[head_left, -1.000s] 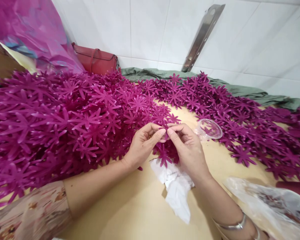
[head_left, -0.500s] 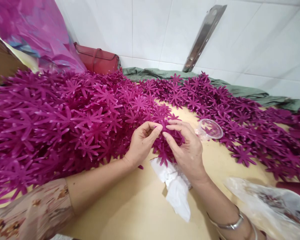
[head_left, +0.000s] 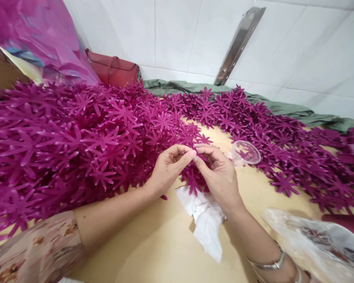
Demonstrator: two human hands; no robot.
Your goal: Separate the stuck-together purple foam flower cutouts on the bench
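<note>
My left hand (head_left: pixel 168 169) is closed in a pinch, thumb pressed to the forefinger. The fingertips of my right hand (head_left: pixel 220 173) are bent together and meet those of the left. Whatever lies between them is small and hidden by the fingers; a bit of purple shows there, but it could belong to the flowers behind. Just below and behind the hands are purple star-shaped artificial flower pieces (head_left: pixel 192 181), partly covered by the right hand. They rest over a crumpled white tissue or plastic piece (head_left: pixel 208 234) on the pale tabletop (head_left: pixel 147 243).
A big heap of purple flower pieces (head_left: pixel 76 137) fills the left. Another heap (head_left: pixel 283 153) runs along the back right. A clear plastic lid or cup (head_left: pixel 258 157) lies right of my hands. A clear bag (head_left: pixel 301 236) sits front right. A red handbag (head_left: pixel 115 70) stands against the wall.
The fingertips of both hands have come together, with the right hand's fingers closing in from a more spread pose. The view has shifted slightly.
</note>
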